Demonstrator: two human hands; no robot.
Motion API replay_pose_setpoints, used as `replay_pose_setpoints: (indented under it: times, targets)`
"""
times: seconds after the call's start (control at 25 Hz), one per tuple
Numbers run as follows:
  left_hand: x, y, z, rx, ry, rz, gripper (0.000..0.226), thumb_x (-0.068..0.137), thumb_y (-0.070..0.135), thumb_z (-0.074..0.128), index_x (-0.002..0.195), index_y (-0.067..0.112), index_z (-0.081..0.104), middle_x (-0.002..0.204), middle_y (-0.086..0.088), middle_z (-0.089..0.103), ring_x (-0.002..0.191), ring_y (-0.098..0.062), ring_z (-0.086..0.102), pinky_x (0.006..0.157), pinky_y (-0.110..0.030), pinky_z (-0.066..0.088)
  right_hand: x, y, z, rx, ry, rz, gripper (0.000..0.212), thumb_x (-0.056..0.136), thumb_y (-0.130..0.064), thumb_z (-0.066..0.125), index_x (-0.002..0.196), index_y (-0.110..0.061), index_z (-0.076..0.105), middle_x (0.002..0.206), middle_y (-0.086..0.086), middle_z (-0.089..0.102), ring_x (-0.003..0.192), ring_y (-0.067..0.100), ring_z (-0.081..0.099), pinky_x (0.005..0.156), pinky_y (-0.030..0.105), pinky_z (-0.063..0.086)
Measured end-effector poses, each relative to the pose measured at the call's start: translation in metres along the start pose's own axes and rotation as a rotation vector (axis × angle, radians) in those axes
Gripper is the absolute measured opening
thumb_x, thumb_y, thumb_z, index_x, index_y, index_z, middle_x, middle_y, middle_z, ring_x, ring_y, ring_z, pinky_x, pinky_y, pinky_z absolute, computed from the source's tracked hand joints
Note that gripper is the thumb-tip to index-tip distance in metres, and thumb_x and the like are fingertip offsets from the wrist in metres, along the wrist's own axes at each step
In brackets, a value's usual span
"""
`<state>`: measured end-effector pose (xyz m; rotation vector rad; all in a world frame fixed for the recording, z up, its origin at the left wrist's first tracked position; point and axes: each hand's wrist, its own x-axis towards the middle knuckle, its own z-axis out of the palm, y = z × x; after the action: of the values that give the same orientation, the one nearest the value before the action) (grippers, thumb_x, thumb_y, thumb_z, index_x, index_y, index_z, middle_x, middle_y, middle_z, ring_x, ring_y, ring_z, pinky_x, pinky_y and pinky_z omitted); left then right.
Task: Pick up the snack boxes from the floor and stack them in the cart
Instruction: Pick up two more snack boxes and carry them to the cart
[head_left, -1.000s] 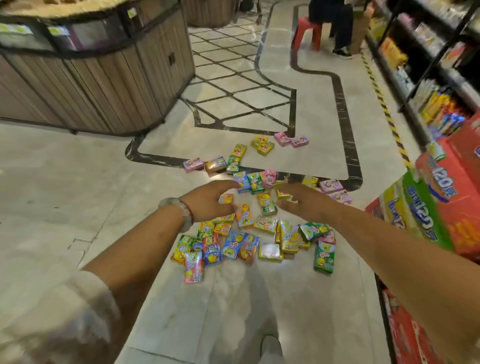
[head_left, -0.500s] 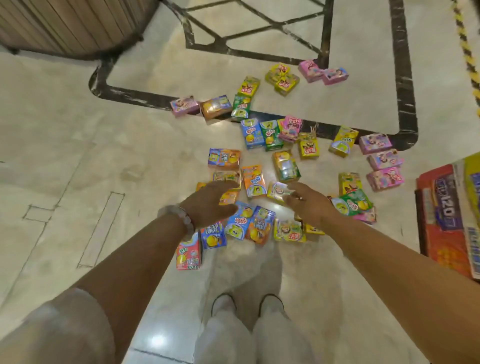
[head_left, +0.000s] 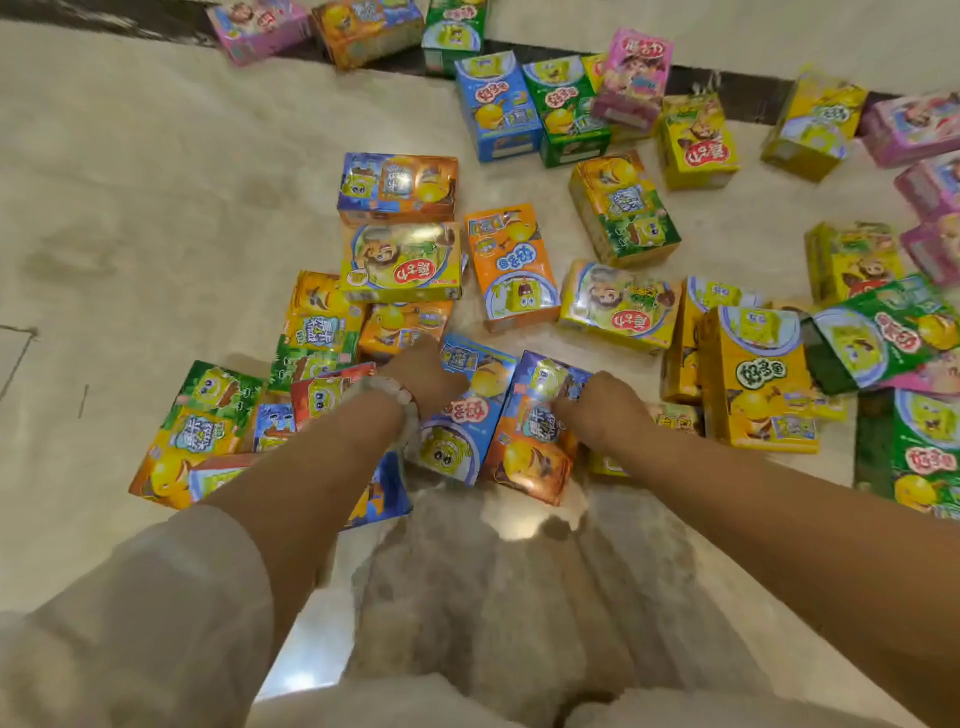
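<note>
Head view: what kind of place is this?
Probably a shop floor. Many printed snack boxes of the same few designs lie scattered on polished marble-look floor with a dark inlay strip. No shelves or cart in view.

Snack boxes (head_left: 511, 265): glossy printed cardboard. Floor (head_left: 156, 208): polished, reflective marble-look stone. Sleeve (head_left: 130, 613): pale matt cloth.

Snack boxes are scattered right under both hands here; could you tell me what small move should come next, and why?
Probably close each hand on the box beneath it and lift. The left hand rests on the blue box and the right hand on the purple-orange box. Both boxes lie flat on the floor, and whether either is gripped yet cannot be told.
</note>
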<state>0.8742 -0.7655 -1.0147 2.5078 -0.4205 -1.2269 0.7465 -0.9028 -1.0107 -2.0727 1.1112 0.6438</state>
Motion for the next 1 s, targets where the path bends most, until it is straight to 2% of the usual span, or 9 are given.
replay_pose_setpoints:
  times: [0.12,0.2,0.32,0.44,0.56,0.64,0.76,0.84,1.0]
  targets:
    - [0.022,-0.004,0.017,-0.153,0.122,-0.118,0.05,0.088,0.027,0.06,0.125,-0.002,0.044,0.115,-0.02,0.054,0.09,-0.031,0.051,0.069,-0.032,0.038,0.009,0.007,0.017,0.011,0.076,0.012,0.046,0.095,-0.033,0.053,0.118,0.006,0.044,0.123,0.022,0.049,0.118,0.035,0.047,0.083,0.032,0.04]
    - [0.025,-0.006,0.028,-0.161,0.191,-0.168,0.055,0.083,0.028,0.065,0.122,-0.005,0.044,0.115,-0.021,0.055,0.098,-0.034,0.055,0.071,-0.035,0.042,0.01,0.012,0.027,0.041,0.08,0.025,0.055,0.094,-0.037,0.054,0.124,0.006,0.037,0.125,0.022,0.05,0.116,0.034,0.05,0.08,0.031,0.041]
    - [0.021,-0.007,0.044,-0.203,0.163,-0.207,0.073,0.081,0.026,0.071,0.131,-0.004,0.029,0.131,-0.02,0.046,0.12,-0.035,0.048,0.094,-0.04,0.044,0.014,0.015,0.04,0.054,0.062,0.043,0.07,0.091,-0.039,0.057,0.132,0.01,0.029,0.121,0.016,0.057,0.11,0.032,0.057,0.069,0.028,0.037]
    - [0.023,-0.011,0.047,-0.217,0.134,-0.216,0.088,0.069,0.037,0.08,0.131,-0.002,0.031,0.133,-0.017,0.048,0.122,-0.034,0.049,0.099,-0.045,0.043,0.017,0.016,0.048,0.094,0.105,0.055,0.075,0.084,-0.042,0.067,0.132,0.005,0.034,0.127,0.018,0.051,0.12,0.032,0.05,0.082,0.033,0.042]
    - [0.026,-0.015,0.045,-0.344,0.131,-0.223,0.1,0.041,0.054,0.079,0.122,0.004,0.048,0.122,-0.013,0.06,0.109,-0.032,0.058,0.093,-0.044,0.048,0.027,0.026,0.054,0.298,0.198,0.063,0.058,0.073,-0.04,0.076,0.113,-0.003,0.056,0.115,0.017,0.062,0.113,0.033,0.055,0.091,0.037,0.048]
    - [0.024,-0.015,0.043,-0.442,0.137,-0.211,0.095,0.049,0.051,0.084,0.125,0.004,0.05,0.121,-0.011,0.06,0.107,-0.031,0.059,0.089,-0.039,0.05,0.029,0.028,0.052,0.533,0.212,0.08,0.041,0.07,-0.034,0.079,0.099,-0.011,0.062,0.102,0.013,0.068,0.097,0.032,0.064,0.085,0.044,0.053]
    - [0.026,-0.013,0.04,-0.564,0.136,-0.169,0.093,0.063,0.04,0.084,0.136,0.004,0.038,0.129,-0.008,0.053,0.112,-0.029,0.056,0.083,-0.031,0.048,0.029,0.028,0.037,0.853,0.206,0.084,0.042,0.075,-0.023,0.079,0.107,-0.017,0.052,0.099,0.008,0.066,0.086,0.029,0.068,0.079,0.047,0.057]
    - [0.025,-0.008,0.035,-0.693,0.16,-0.129,0.081,0.068,0.028,0.082,0.132,0.002,0.039,0.122,-0.01,0.059,0.1,-0.025,0.061,0.081,-0.033,0.051,0.028,0.026,0.024,1.025,0.158,0.059,0.049,0.078,-0.021,0.076,0.118,-0.018,0.047,0.102,0.007,0.064,0.079,0.026,0.069,0.072,0.044,0.059]
    - [0.024,-0.001,0.015,-0.857,0.116,-0.027,0.062,0.07,0.012,0.08,0.119,-0.008,0.047,0.099,-0.012,0.068,0.07,-0.015,0.064,0.046,-0.018,0.052,0.029,0.017,0.002,1.168,0.067,0.001,0.052,0.082,-0.018,0.073,0.121,-0.024,0.04,0.107,0.006,0.066,0.076,0.024,0.071,0.071,0.046,0.059]
